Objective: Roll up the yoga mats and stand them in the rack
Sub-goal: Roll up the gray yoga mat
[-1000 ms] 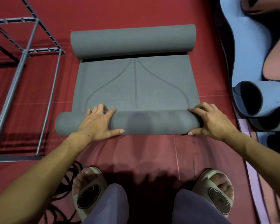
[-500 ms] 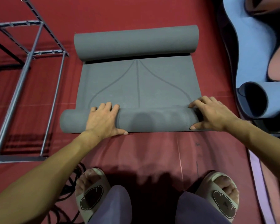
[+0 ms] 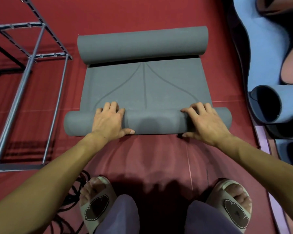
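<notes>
A grey yoga mat (image 3: 142, 88) lies on the red floor, curled up at both ends. Its far roll (image 3: 142, 44) lies loose at the top. The near roll (image 3: 156, 123) lies across in front of me under both hands. My left hand (image 3: 108, 120) lies over the roll left of its middle, fingers curled over the top and thumb on the near side. My right hand (image 3: 205, 122) grips it the same way near the right end. The metal rack (image 3: 24, 81) stands at the left, with nothing showing in it.
Loose blue and pink mats (image 3: 267, 48) are heaped along the right, one blue end curled into a tube (image 3: 286, 102). Black cables (image 3: 71, 191) lie by my left foot. My sandalled feet stand just behind the near roll.
The near roll has moved away from me along the mat and grown thicker. My right hand has shifted inward from the roll's right end, which now sticks out beyond it.
</notes>
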Demonstrator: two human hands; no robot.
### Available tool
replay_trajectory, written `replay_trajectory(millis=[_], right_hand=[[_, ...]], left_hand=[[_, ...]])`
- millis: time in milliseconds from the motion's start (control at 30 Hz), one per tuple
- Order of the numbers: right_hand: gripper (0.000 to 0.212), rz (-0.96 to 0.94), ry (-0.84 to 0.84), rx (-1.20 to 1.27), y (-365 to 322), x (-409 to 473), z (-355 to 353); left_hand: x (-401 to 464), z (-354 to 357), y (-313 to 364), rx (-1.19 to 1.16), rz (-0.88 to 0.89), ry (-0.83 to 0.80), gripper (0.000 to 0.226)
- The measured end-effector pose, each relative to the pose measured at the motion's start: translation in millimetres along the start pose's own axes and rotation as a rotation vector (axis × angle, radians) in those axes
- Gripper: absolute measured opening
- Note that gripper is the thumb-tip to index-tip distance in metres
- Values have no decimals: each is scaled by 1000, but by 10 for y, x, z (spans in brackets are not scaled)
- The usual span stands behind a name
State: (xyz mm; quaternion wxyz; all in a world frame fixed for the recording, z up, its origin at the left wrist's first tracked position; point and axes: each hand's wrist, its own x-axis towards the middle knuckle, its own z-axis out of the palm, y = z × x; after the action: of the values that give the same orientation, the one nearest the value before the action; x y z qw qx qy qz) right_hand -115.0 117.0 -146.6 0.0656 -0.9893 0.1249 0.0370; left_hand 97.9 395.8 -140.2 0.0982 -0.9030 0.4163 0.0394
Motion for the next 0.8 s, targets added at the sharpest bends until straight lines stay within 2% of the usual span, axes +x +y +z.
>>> replay_trajectory(millis=[333, 467, 567, 800], right_hand=[[71, 43, 4, 77, 11, 148, -37], [66, 45, 4, 43, 11, 195, -23], [64, 60, 49, -6, -1, 211, 4], [62, 28, 86, 11, 34, 221, 61]], left_hand=[[60, -81, 37, -72, -24, -16, 81], [21, -27, 4, -82, -19, 67, 93], [69, -44, -16, -110, -11, 40, 107], [195, -27, 48, -87, -23, 29, 119]])
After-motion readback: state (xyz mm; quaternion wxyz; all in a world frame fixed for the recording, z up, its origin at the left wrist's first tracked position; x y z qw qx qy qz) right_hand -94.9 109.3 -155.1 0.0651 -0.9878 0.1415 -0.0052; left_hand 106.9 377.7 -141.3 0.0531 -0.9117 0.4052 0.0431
